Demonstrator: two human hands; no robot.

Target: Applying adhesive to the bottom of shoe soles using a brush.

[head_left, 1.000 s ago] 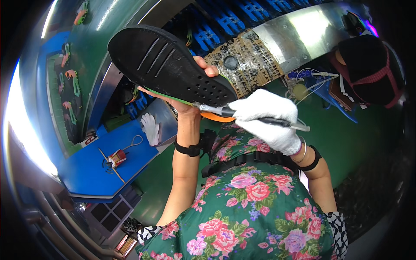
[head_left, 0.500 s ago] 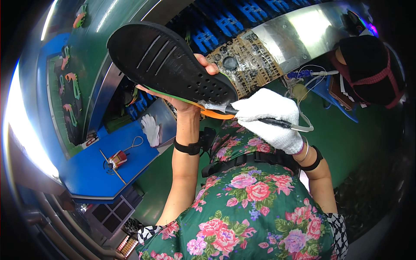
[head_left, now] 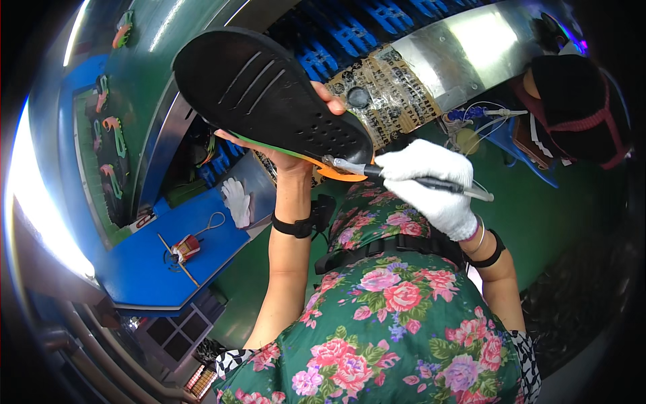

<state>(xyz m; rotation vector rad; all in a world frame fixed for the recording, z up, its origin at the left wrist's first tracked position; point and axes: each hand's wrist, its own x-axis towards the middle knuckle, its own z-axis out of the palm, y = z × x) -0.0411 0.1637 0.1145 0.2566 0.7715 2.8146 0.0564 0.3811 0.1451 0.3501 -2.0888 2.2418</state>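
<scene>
A black shoe sole point(head_left: 262, 101) with three slots and rows of small holes faces me, tilted, with green and orange material along its lower edge. My left hand point(head_left: 291, 161), bare, is wrapped around it from beneath, with fingertips showing over its far edge. In my white-gloved right hand point(head_left: 431, 178) is a thin black pen-like brush point(head_left: 351, 166), with tape near its tip and a tube at its back end. The tip touches or nearly touches the sole's edge by the orange part; its exact contact is too small to tell.
A metal bench point(head_left: 464, 47) carries taped cardboard point(head_left: 383, 94) with a round black spot. On the left, a blue table point(head_left: 155, 262) holds a white glove point(head_left: 237, 202) and a small red-and-white object point(head_left: 185, 249). A person in a black cap point(head_left: 565, 87) sits at the right.
The sole has shifted slightly right and turned a little. My right hand has moved slightly right and down, with the brush tip still at the orange edge.
</scene>
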